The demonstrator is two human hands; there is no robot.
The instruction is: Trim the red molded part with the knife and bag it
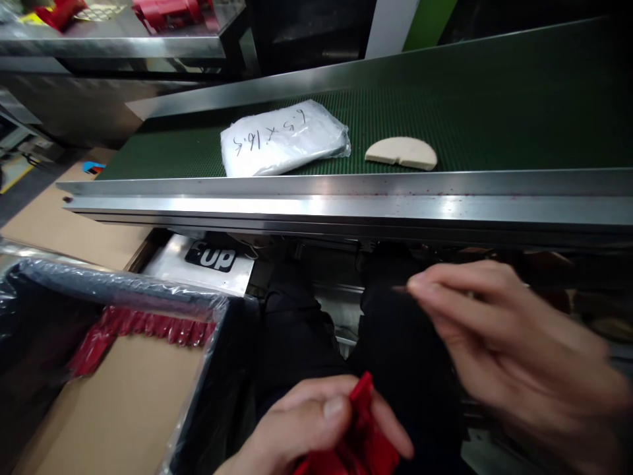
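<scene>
At the bottom middle, my left hand (301, 422) is closed round a glossy red plastic part (366, 439), with one narrow end poking up past the thumb. The part's lower portion runs out of view. My right hand (499, 336), blurred by motion, is raised to the right and apart from it. Its thumb and fingertips are pinched on a small, thin, dark sliver (399, 288), too small to name. Both hands are above my dark-clothed legs, in front of the conveyor.
A metal rail (346, 203) edges the green conveyor belt (494, 112). On the belt lie a white plastic packet (281, 142) with handwriting and a beige half-round piece (401, 152). At left stands a plastic-lined box (113, 280) holding a row of red parts (153, 326) on cardboard (143, 389).
</scene>
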